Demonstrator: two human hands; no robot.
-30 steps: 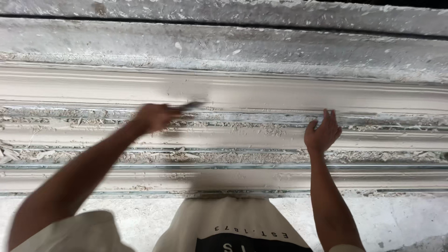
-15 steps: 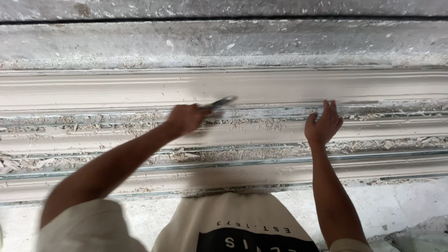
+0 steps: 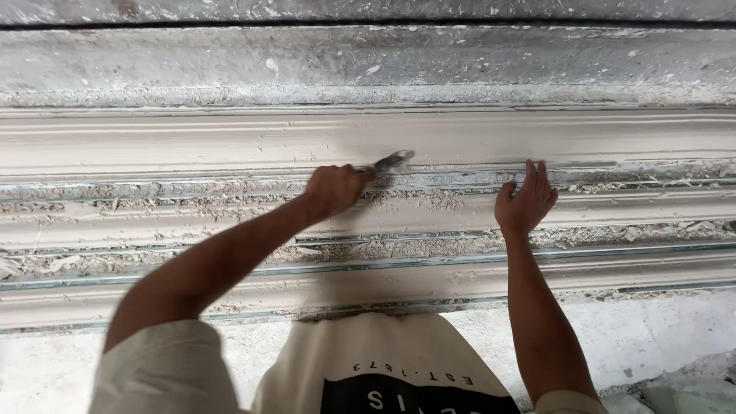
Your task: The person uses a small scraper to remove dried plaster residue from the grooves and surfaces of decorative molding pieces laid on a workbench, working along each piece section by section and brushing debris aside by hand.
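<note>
A long pale plaster moulding [image 3: 192, 142] with several ridges and grooves runs across the whole view. My left hand [image 3: 334, 188] is closed around a small metal scraper [image 3: 391, 162], whose blade touches the groove under the smooth upper band. My right hand [image 3: 525, 202] rests flat with fingers spread on the moulding a little to the right of the blade. Crumbs of plaster [image 3: 429, 201] lie in the grooves below both hands.
A rough grey concrete ledge [image 3: 460, 65] runs behind the moulding. Thin metal strips [image 3: 629, 251] lie along the lower grooves. A whitish concrete floor [image 3: 659, 330] shows at the bottom right, and my cream shirt [image 3: 360, 368] fills the bottom middle.
My left hand has slid the scraper to the right along the groove, closer to my right hand. The right hand has stayed pressed on the moulding.
</note>
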